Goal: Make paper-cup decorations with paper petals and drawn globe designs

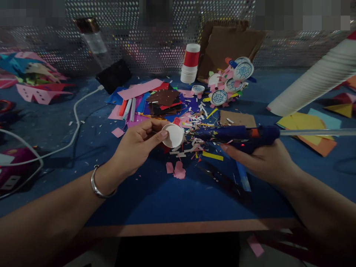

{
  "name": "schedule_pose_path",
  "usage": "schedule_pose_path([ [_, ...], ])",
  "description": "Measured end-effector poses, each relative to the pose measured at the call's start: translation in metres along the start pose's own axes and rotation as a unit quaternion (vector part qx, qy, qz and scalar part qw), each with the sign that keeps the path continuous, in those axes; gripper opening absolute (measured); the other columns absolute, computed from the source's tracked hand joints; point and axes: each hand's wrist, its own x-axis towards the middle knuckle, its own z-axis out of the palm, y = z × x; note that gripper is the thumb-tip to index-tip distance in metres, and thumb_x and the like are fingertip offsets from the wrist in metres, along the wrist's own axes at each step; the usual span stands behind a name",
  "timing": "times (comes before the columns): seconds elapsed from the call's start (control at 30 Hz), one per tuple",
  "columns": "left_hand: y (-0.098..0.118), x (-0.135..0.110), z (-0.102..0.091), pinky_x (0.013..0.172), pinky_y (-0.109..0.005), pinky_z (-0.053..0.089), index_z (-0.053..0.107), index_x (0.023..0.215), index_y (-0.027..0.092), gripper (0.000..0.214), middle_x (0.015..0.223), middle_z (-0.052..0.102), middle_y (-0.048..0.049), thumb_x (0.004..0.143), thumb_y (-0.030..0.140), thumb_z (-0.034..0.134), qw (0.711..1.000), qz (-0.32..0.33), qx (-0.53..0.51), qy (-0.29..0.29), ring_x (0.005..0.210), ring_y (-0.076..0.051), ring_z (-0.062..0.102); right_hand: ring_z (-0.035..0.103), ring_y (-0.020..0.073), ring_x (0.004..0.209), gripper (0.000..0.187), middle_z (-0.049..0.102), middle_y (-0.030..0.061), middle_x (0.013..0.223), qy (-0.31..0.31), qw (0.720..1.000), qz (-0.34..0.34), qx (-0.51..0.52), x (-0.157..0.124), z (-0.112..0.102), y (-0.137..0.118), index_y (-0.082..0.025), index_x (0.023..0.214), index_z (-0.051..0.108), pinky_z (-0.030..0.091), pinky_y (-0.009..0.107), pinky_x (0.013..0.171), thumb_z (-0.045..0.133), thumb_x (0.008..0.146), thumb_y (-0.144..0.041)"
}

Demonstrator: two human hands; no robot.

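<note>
Between thumb and fingers, my left hand (139,144) grips a small white paper cup piece (174,136), its round hollow side towards me. A blue hot glue gun (230,134) is in my right hand (267,159), its nozzle pointing left at the cup piece's edge. Whether the nozzle touches the cup I cannot tell. A red light glows on the gun, and a clear glue stick (314,132) sticks out of its back. Pink paper shapes (179,170) lie just below the cup piece. Dark-handled scissors (222,178) rest under the gun, beside a blue marker-like stick (243,178).
Paper scraps (194,118) litter the middle. Behind them stand stacked cups (190,63), decorated round cup pieces (218,98) and cardboard (228,48). A long cup stack (314,78) leans at right. A white cable (76,118) runs left to a black device (113,76).
</note>
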Motion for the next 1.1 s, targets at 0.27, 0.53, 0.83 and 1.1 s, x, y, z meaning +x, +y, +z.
schedule_pose_path([
  [0.27,0.003,0.000,0.004,0.080,-0.025,0.059,0.082,0.104,0.019,0.026,0.105,0.078,-0.0046,0.085,0.032,0.093,0.998,-0.023,-0.060,0.001,0.092,-0.015,0.069,0.077,0.0225,0.071,0.017,0.081,0.0003,0.079,0.018,0.997,-0.015,0.070,0.004,0.000,-0.013,-0.025,0.083,0.078,0.067,0.035,0.068,0.070,0.093,-0.036],
  [0.53,0.004,0.003,0.006,0.073,-0.026,0.060,0.078,0.106,0.015,0.026,0.101,0.074,-0.0049,0.083,0.017,0.088,0.985,-0.107,-0.135,0.006,0.083,-0.014,0.067,0.081,0.0249,0.079,0.018,0.084,-0.0016,0.085,0.007,0.997,-0.006,0.074,0.001,0.001,-0.016,-0.028,0.090,0.083,0.070,0.038,0.073,0.072,0.094,-0.041],
  [0.83,0.009,0.002,0.013,0.069,-0.022,0.059,0.074,0.107,0.012,0.014,0.096,0.076,-0.0054,0.094,0.007,0.073,0.976,-0.153,-0.157,0.009,0.076,-0.011,0.070,0.083,0.0260,0.085,0.024,0.084,0.0024,0.087,0.016,0.997,-0.074,0.010,-0.001,0.002,-0.016,-0.024,0.086,0.078,0.070,0.040,0.081,0.066,0.099,-0.041],
  [1.1,0.008,0.000,0.014,0.073,-0.022,0.061,0.070,0.109,0.014,0.015,0.097,0.079,-0.0050,0.096,0.009,0.073,0.974,-0.159,-0.163,-0.003,0.076,-0.012,0.074,0.084,0.0294,0.087,0.031,0.085,0.0075,0.092,0.027,0.992,-0.112,-0.058,-0.003,0.003,-0.012,-0.020,0.091,0.080,0.070,0.041,0.077,0.062,0.102,-0.042],
])
